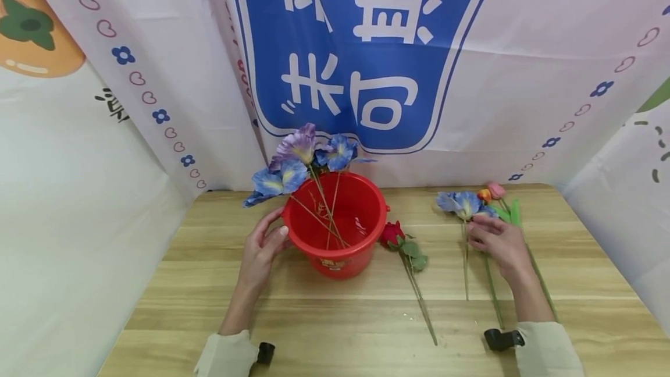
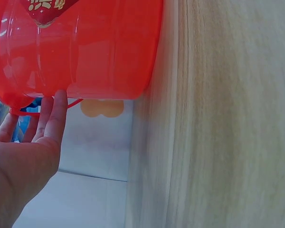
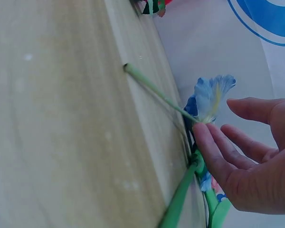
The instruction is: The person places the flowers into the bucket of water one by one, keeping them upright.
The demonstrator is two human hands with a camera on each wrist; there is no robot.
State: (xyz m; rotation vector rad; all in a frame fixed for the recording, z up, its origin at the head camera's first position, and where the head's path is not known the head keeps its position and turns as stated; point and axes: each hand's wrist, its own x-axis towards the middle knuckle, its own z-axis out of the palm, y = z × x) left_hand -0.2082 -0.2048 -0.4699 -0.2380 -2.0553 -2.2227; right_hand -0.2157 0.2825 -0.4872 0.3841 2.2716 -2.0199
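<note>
A red plastic bucket (image 1: 337,266) stands on the table, holding a purple artificial flower (image 1: 295,145) and blue ones (image 1: 282,178) whose thin stems lean on its rim. My left hand (image 1: 260,243) rests against the bucket's left side near the handle mount; its straight fingers (image 2: 58,114) touch the wall in the left wrist view. On the right lies another blue artificial flower (image 1: 463,202). My right hand (image 1: 499,243) is at this flower, fingertips right at the stem just under the petals. In the right wrist view its thumb (image 3: 251,109) stands apart from the fingers.
A red rose (image 1: 391,233) with green leaves lies right of the bucket, stem toward the front. Pink (image 1: 496,189) and orange tulips (image 1: 484,195) lie beside the right hand, partly under it. A printed cloth (image 1: 471,121) hangs behind the wooden table (image 1: 366,330).
</note>
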